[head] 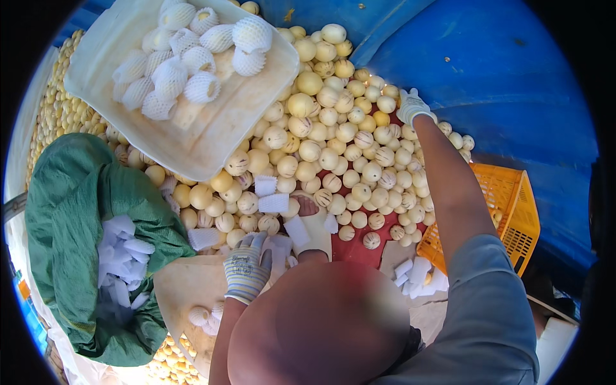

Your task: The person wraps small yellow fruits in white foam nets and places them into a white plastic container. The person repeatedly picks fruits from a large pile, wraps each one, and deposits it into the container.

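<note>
My left hand (247, 268), in a striped knit glove, is low at the centre beside loose white foam net sleeves (277, 250). Its fingers are stretched and a little apart, and no held thing shows. My right hand (414, 107), in a similar glove, reaches to the far edge of a pile of pale yellow pepino melons (332, 139), some with purple streaks. What lies under its palm is hidden. A white plastic tub (236, 110) at upper left holds several melons wrapped in foam netting (171, 77).
A green woven sack (67, 231) of foam sleeves (120, 255) slumps at left. An orange plastic crate (522, 216) stands at right, near more foam pieces (421, 276). Blue sheeting (486, 57) walls the far side. My sandalled foot (308, 207) is among the melons.
</note>
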Tool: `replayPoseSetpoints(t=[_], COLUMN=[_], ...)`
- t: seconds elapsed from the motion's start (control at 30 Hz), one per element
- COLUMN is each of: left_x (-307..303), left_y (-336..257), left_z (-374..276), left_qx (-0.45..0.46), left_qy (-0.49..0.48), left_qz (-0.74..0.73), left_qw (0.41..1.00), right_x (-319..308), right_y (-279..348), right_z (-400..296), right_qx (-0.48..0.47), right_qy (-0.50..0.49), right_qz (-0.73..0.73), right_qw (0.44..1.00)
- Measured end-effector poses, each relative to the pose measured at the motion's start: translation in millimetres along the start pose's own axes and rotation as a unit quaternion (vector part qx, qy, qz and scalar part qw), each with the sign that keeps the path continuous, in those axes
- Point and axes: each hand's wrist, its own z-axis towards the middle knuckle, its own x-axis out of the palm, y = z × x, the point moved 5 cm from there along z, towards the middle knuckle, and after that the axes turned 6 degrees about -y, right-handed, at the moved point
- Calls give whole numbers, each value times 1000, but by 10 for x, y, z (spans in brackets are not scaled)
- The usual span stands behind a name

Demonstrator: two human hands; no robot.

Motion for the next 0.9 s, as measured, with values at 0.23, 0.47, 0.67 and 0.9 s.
replayPoseSetpoints(t=[0.23, 0.47, 0.67, 0.9], left_x=[-19, 2, 13, 32], left_y=[-51, -26, -43, 15], left_z=[31, 49, 72, 21], left_qx=[3, -21, -6, -9], left_qy=[2, 22, 12, 21], left_qz=[-12, 15, 15, 20], left_qw=[1000, 999, 1000, 1000], right_x=[15, -46, 186, 31], right_y=[98, 130, -432, -134], right_z=[-62, -24, 21, -84], right_qx=[21, 37, 42, 102], right_qy=[-74, -64, -173, -109], right_qz=[-36, -25, 368, 147], right_qw=[996, 997, 913, 978])
